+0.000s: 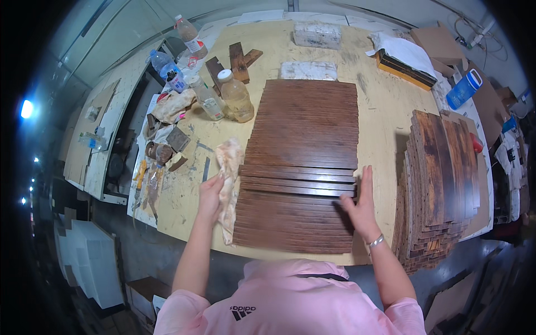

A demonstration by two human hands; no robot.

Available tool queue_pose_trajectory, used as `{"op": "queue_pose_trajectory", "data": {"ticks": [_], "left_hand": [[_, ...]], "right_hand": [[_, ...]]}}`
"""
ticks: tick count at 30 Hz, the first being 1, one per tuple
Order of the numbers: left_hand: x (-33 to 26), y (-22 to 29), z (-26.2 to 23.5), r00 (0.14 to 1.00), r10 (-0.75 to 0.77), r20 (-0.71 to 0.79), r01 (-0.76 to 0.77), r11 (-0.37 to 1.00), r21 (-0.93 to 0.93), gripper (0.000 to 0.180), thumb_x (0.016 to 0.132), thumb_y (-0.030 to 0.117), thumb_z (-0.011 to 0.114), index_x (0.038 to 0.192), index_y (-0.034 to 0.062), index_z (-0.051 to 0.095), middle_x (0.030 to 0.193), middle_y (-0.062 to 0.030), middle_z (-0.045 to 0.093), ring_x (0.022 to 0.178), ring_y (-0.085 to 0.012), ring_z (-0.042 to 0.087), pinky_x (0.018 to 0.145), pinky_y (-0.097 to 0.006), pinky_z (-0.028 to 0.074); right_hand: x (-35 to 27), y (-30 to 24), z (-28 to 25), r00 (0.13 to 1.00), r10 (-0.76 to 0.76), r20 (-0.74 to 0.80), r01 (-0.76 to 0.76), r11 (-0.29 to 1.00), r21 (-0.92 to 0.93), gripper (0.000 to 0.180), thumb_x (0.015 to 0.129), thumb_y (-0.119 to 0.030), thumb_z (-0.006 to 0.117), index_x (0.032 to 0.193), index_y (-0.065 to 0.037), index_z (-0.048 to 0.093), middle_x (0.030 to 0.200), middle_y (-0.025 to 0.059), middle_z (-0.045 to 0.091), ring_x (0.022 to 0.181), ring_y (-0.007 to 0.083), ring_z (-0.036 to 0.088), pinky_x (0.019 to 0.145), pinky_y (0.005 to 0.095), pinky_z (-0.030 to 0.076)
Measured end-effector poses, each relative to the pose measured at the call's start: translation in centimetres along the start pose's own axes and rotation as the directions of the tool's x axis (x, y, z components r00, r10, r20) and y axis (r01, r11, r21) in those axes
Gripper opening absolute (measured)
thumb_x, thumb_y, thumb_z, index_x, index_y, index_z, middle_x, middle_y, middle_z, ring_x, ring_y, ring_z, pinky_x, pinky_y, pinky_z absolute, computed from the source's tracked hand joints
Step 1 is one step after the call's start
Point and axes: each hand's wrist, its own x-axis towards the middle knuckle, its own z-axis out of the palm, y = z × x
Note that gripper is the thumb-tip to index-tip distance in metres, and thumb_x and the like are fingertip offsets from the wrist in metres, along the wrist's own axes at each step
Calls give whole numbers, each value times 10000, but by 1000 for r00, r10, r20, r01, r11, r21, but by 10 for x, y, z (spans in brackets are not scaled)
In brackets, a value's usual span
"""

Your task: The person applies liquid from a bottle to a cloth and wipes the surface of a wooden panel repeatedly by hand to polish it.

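Your L hand pinches the stained cloth, just left of the wood strips, which lie side by side mid-worktop. Your R hand is spread at their right ends; can't tell if it's touching. Prob. best: square up the gappy middle strips first, then wipe lengthwise w/ light, even pressure. Qty: 1 cloth, 4 bottles in the L cluster, 2 white blocks behind, strips too many to count.
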Motion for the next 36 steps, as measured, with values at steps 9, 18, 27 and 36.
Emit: {"op": "queue_pose_trajectory", "data": {"ticks": [9,18,27,36], "left_hand": [[-2,-3,47,997,-19,80,29,991,-132,291,1079,151,549,1213,-57,702,1102,-111,756,931,-137,701,833,-289,556],[-28,12,86,807,495,322,-575,533,620,200,940,107,702,1124,86,778,1084,-20,685,998,-213,631,897,-363,489],[-10,30,33,797,582,162,-468,425,775,99,859,79,723,927,92,793,1023,-84,693,1020,-283,603,915,-417,476],[-11,8,0,880,467,-82,-333,733,594,137,945,95,697,1041,75,793,1098,-54,747,1012,-201,666,900,-345,501]], "right_hand": [[28,18,19,957,275,87,-285,851,442,938,1018,-334,630,1636,45,36,1717,248,94,1597,322,100,1279,370,119],[2,-15,17,970,-124,208,212,851,-481,1095,841,-425,795,1593,90,187,1680,300,156,1564,450,155,1270,527,168],[13,-8,26,970,-154,190,234,806,-543,991,875,-424,760,1560,110,282,1668,270,228,1539,447,219,1255,522,231],[0,-31,17,967,-100,236,222,787,-576,1051,819,-459,791,1566,86,292,1668,289,217,1551,453,194,1246,580,184]]}}
